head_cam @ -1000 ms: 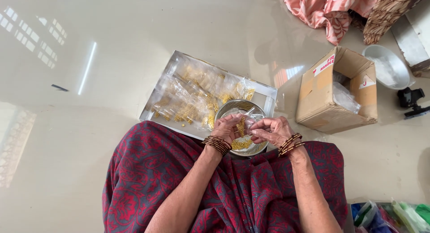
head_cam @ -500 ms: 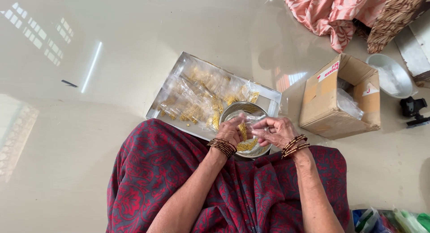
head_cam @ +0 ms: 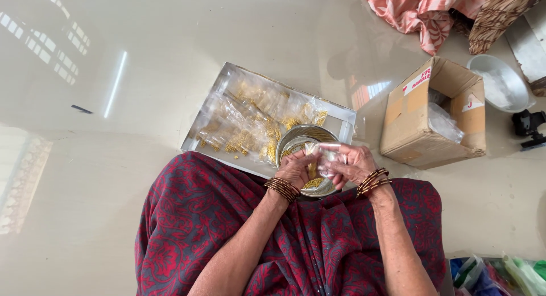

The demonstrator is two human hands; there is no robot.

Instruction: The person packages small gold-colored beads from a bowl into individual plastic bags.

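Note:
I sit on the floor with a red patterned cloth over my lap. My left hand (head_cam: pixel 297 168) and my right hand (head_cam: pixel 352 164) are together over a round steel bowl (head_cam: pixel 296 136) of small golden beads. Both pinch a small clear plastic pouch (head_cam: pixel 324 153) held between them. The bowl rests on the near right corner of a shallow white tray (head_cam: pixel 341 120). Several clear pouches of golden beads (head_cam: pixel 244 128) lie spread in that tray. Bangles circle both wrists.
An open cardboard box (head_cam: pixel 424 122) with plastic bags inside stands to the right. Behind it are a round metal basin (head_cam: pixel 496 82), a dark object (head_cam: pixel 528 125) and piled pink cloth (head_cam: pixel 421 8). Coloured packets (head_cam: pixel 500 273) lie at the bottom right. The floor is glossy tile.
The view has shifted slightly. Both hands stay over the bowl, working the clear pouch between the fingers.

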